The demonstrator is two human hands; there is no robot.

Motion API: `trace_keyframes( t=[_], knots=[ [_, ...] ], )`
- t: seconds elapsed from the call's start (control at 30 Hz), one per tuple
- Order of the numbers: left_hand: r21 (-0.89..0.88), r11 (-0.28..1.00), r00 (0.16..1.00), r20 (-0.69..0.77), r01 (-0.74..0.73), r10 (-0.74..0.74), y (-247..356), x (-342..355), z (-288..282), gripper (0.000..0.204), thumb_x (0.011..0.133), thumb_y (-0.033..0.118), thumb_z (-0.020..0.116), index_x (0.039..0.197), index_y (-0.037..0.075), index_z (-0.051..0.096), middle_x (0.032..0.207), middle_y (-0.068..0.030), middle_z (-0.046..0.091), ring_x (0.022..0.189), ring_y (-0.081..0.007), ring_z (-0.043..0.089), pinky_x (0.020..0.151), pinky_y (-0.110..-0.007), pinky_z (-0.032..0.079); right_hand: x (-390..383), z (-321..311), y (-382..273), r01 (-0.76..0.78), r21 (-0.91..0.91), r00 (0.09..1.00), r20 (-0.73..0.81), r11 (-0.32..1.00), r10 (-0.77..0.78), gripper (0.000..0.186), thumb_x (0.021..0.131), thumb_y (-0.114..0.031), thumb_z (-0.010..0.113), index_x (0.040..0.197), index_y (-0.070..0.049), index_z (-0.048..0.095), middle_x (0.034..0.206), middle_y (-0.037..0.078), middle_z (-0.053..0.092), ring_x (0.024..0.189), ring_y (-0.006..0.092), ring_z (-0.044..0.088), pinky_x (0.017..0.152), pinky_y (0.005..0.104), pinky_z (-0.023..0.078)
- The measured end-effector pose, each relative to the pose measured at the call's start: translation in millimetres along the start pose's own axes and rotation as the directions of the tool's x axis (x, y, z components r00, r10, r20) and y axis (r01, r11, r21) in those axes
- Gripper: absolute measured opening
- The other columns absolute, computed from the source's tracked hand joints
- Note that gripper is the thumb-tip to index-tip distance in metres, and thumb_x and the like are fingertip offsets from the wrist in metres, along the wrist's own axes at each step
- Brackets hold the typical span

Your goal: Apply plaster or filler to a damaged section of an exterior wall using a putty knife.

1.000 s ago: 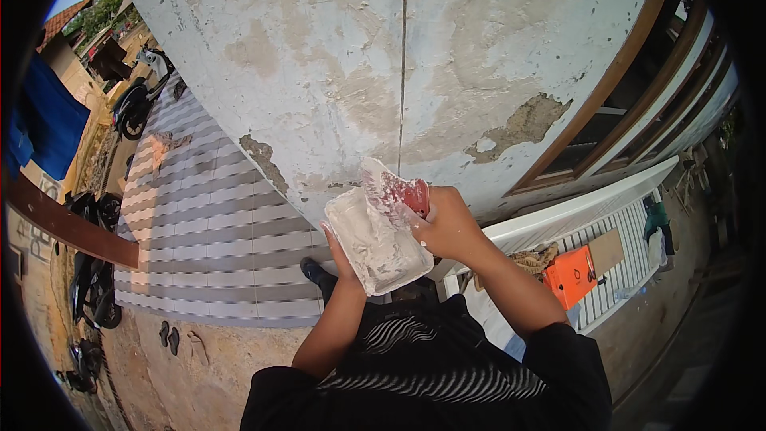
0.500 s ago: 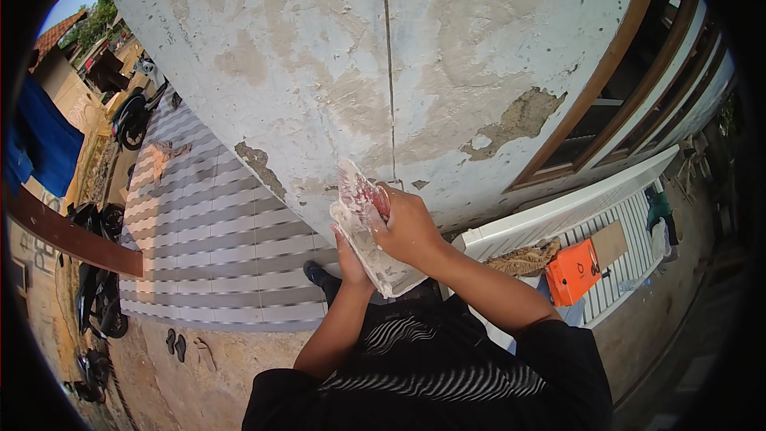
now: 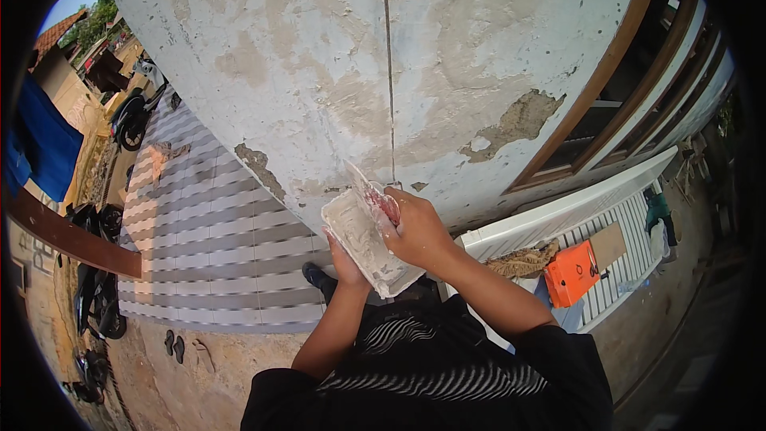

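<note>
Tray [image 3: 392,285] in left hand [image 3: 347,266]

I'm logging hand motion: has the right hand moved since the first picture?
Yes, the right hand has shifted left, toward the dark vertical line on the wall.
</note>
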State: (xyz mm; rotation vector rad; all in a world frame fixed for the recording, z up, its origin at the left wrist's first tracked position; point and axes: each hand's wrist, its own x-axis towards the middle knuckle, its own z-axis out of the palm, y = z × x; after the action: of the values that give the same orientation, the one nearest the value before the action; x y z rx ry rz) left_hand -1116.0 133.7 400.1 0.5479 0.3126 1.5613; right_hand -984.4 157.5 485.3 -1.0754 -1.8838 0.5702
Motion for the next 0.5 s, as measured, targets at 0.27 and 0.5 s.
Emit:
trace_keyframes(
  t=[0.27, 0.5],
  knots=[
    [-0.062, 0.997, 0.994, -0.107, -0.035, 0.028, 11, 0, 2, 0.070, 0.095, 0.059, 0.027, 0.141, 0.006, 0.031, 0.140, -0.0144, 0.041, 0.125, -0.0316, 0.043, 0.105, -0.045, 0.036, -9, -33, -6, -0.171, -0.143, 0.949, 0.243, 0.975, 0.202, 0.017, 0.083, -0.008, 0.054, 0.094, 0.005, 0.052, 0.080, 0.026, 0.059, 0.079, 0.0438, 0.058, 0.071, 0.0483, 0.047],
    [-0.037, 0.996, 0.987, -0.129, 0.087, -0.091, -1, -12, 2, 0.072, 0.094, 0.060, 0.026, 0.142, 0.007, 0.029, 0.140, -0.0151, 0.040, 0.126, -0.0323, 0.043, 0.105, -0.044, 0.036, 3, -18, -4, -0.094, -0.206, 0.991, 0.071, 0.974, 0.110, 0.016, 0.081, -0.007, 0.057, 0.094, 0.001, 0.053, 0.081, 0.022, 0.059, 0.078, 0.0418, 0.058, 0.070, 0.0467, 0.047]
  ],
)
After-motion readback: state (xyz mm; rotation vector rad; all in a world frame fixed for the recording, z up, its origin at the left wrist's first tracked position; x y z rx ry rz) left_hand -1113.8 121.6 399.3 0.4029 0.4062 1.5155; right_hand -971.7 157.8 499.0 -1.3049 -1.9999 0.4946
